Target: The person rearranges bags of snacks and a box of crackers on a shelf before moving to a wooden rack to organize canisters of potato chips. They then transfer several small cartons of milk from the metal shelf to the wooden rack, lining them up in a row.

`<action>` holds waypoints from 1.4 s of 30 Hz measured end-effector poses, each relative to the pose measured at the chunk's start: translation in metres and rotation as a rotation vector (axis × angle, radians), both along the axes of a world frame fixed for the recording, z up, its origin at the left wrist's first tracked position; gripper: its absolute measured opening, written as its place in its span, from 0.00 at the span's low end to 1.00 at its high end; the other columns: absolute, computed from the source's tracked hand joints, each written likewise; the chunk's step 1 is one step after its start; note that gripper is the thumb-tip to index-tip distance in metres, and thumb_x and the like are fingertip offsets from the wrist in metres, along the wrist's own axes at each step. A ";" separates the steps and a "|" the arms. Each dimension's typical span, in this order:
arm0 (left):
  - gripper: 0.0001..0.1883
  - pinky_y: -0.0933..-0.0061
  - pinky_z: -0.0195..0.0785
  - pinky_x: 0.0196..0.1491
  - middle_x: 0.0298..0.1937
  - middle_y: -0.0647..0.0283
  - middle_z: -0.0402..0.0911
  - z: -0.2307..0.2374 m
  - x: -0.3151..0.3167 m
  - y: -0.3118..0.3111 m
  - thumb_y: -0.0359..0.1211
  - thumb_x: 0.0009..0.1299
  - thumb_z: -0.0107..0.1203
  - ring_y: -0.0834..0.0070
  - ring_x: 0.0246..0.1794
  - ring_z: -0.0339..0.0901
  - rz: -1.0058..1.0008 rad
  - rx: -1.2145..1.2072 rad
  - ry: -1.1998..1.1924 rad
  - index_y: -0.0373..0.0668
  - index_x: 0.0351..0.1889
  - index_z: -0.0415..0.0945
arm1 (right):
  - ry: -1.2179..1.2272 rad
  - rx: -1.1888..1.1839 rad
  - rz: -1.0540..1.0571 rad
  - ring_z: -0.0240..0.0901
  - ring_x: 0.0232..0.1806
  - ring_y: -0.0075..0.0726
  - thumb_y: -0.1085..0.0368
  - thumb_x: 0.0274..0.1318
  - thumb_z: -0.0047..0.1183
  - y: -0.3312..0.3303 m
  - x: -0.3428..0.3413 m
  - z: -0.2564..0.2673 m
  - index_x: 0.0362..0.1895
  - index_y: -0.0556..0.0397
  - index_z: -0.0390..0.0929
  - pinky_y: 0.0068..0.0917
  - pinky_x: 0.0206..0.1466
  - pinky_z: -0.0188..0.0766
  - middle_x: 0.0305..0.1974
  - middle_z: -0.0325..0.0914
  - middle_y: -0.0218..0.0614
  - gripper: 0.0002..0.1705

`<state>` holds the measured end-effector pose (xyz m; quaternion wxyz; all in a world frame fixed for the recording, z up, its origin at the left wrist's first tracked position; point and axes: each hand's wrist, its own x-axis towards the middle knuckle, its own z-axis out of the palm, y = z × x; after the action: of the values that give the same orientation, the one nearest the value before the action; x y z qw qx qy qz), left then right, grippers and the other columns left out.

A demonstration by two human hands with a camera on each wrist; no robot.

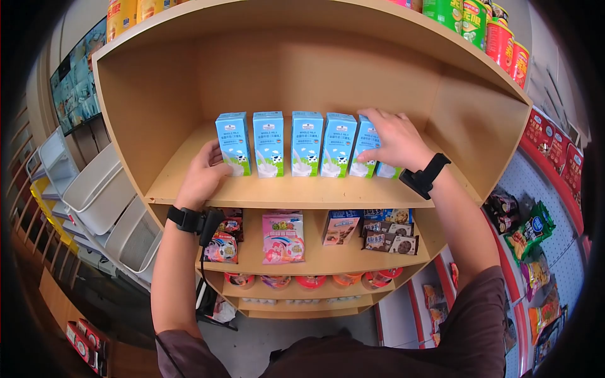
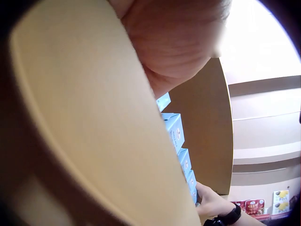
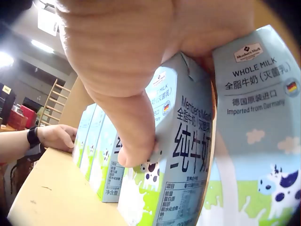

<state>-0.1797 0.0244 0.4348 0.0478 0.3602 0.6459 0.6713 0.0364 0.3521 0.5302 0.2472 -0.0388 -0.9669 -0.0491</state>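
Several blue whole-milk cartons stand upright in a row on the upper shelf. My left hand (image 1: 205, 171) is at the leftmost milk carton (image 1: 234, 145), fingers along its left side and thumb at its lower front edge. With my right hand (image 1: 396, 142) I grip another milk carton (image 1: 362, 149) near the right end, thumb across its front and fingers over its top and far side. In the right wrist view, the thumb presses on that carton's front, and the rightmost milk carton (image 3: 256, 117) stands right beside it, mostly hidden by my hand in the head view.
Small gaps separate the middle cartons (image 1: 307, 145). The wooden shelf (image 1: 302, 194) has side walls and a curved top board. Below lie a pink snack bag (image 1: 283, 236), cookie packs (image 1: 391, 242) and cup tubs. Chip cans (image 1: 500, 44) stand on top; a pegboard rack (image 1: 561, 233) is right.
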 end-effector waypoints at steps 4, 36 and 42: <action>0.33 0.67 0.68 0.67 0.62 0.53 0.78 0.000 0.000 0.000 0.20 0.63 0.53 0.67 0.64 0.75 -0.010 0.005 0.004 0.28 0.70 0.64 | 0.032 0.025 0.024 0.74 0.61 0.50 0.50 0.38 0.77 0.002 0.000 -0.002 0.65 0.47 0.69 0.45 0.65 0.62 0.57 0.79 0.44 0.49; 0.35 0.65 0.65 0.69 0.63 0.52 0.77 0.002 0.009 0.000 0.25 0.62 0.59 0.65 0.64 0.75 0.033 -0.054 0.033 0.29 0.70 0.63 | 0.190 0.159 0.217 0.71 0.61 0.49 0.57 0.40 0.75 -0.045 -0.042 -0.012 0.61 0.55 0.71 0.46 0.64 0.63 0.53 0.79 0.45 0.43; 0.35 0.65 0.66 0.69 0.63 0.52 0.77 0.001 0.005 0.000 0.24 0.62 0.59 0.65 0.64 0.75 0.007 -0.032 0.001 0.30 0.70 0.64 | 0.136 0.184 0.162 0.72 0.61 0.48 0.56 0.36 0.77 -0.045 -0.040 -0.011 0.63 0.55 0.69 0.47 0.64 0.63 0.52 0.79 0.45 0.48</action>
<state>-0.1748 0.0242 0.4355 0.0510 0.3575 0.6580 0.6608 -0.0038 0.3073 0.5190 0.3179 0.0593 -0.9393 -0.1148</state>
